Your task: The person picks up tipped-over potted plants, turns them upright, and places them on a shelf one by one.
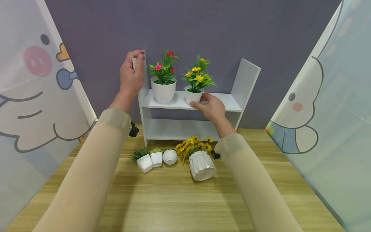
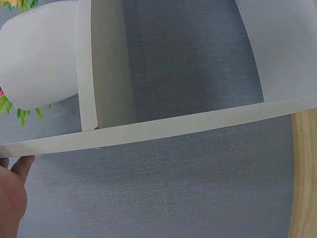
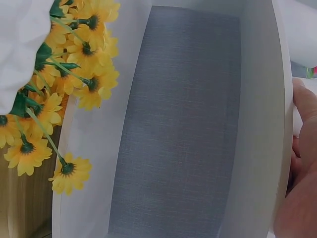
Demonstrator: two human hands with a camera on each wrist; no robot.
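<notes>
A white two-tier shelf [image 1: 179,129] stands on the table against the grey wall. My left hand [image 1: 131,72] grips the upper part of its left side panel [image 2: 198,124], thumb on one face and fingers over the edge. On the upper board, my right hand [image 1: 214,108] holds a small white pot [image 1: 192,96] of yellow flowers between thumb and fingers, from its right side. The pot is upright, low over the board near its front edge. To its left a larger white pot [image 1: 163,91] with pink-red flowers stands upright.
In front of the shelf, several small white pots [image 1: 156,159] with succulents lie tipped on the wooden table [image 1: 162,199]. A ribbed white vase [image 1: 203,166] with yellow daisies [image 3: 86,49] lies on its side to their right. Cartoon-printed curtains [image 1: 301,106] hang at both sides.
</notes>
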